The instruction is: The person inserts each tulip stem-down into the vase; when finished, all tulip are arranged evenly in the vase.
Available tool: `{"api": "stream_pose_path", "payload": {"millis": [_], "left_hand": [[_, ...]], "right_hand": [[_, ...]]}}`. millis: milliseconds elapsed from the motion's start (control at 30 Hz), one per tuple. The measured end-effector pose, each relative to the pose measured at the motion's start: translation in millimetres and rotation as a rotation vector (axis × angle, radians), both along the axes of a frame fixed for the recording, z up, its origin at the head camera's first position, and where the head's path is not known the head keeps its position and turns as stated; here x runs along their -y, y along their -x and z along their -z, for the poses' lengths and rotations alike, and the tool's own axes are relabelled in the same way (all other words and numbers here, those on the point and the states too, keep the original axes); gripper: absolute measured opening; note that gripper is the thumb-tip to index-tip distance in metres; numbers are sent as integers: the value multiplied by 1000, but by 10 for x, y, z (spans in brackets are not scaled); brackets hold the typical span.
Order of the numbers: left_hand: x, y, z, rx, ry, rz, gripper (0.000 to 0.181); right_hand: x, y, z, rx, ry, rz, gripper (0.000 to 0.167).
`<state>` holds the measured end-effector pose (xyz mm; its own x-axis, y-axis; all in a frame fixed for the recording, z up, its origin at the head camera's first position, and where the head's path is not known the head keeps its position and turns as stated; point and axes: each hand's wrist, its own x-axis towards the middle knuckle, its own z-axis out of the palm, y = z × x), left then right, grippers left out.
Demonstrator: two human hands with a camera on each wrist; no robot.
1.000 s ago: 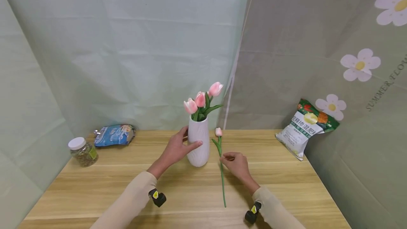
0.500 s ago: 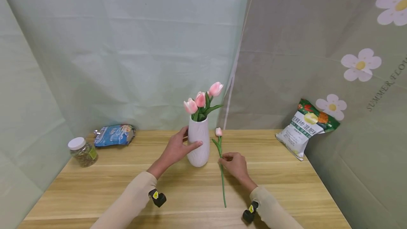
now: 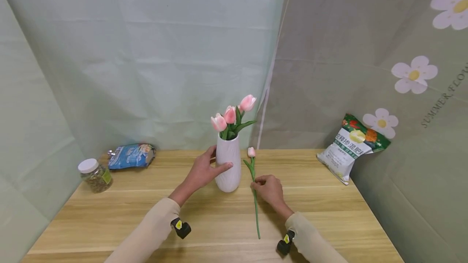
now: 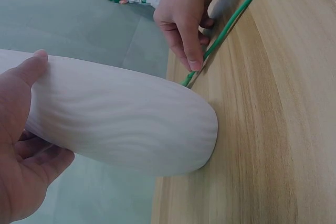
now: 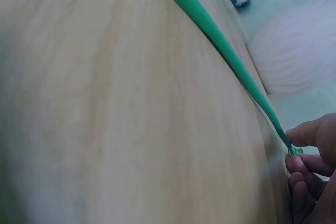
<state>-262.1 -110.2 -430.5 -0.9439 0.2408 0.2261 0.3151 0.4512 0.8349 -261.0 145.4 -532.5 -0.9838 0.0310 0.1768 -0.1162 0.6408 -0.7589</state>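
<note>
A white ribbed vase (image 3: pixel 229 169) stands upright on the wooden table, with several pink tulips (image 3: pixel 230 115) in its mouth. My left hand (image 3: pixel 202 169) grips the vase from its left side, thumb across the front; the left wrist view shows the fingers curling behind the vase (image 4: pixel 121 114). To the right of the vase, a single pink tulip (image 3: pixel 251 151) lies on the table, its bare stem end toward me. My right hand (image 3: pixel 269 190) pinches its green stem (image 5: pixel 231 56) just below the leaves, between thumb and fingers.
A lidded jar (image 3: pixel 96 175) of dried bits stands at the table's left edge, with a blue pouch (image 3: pixel 132 156) lying behind it. At the right, a white and green bag (image 3: pixel 351 147) leans on the cloth wall. Cloth walls border the table (image 3: pixel 204 230).
My right hand has shifted slightly left and its fingertips have closed on the tulip stem. The left hand, the vase and the lying tulip have stayed in place.
</note>
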Motion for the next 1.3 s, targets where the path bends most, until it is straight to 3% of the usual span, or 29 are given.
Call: {"api": "stream_pose_path", "payload": {"millis": [667,1300], "left_hand": [[-7,2,14,10,-4,-9,87],[-8,-2,5,7,-3,-16,87]], "right_hand": [[18,40,-35,35,-51,56,12],[-73,-23,-94,25,0,82,8]]}}
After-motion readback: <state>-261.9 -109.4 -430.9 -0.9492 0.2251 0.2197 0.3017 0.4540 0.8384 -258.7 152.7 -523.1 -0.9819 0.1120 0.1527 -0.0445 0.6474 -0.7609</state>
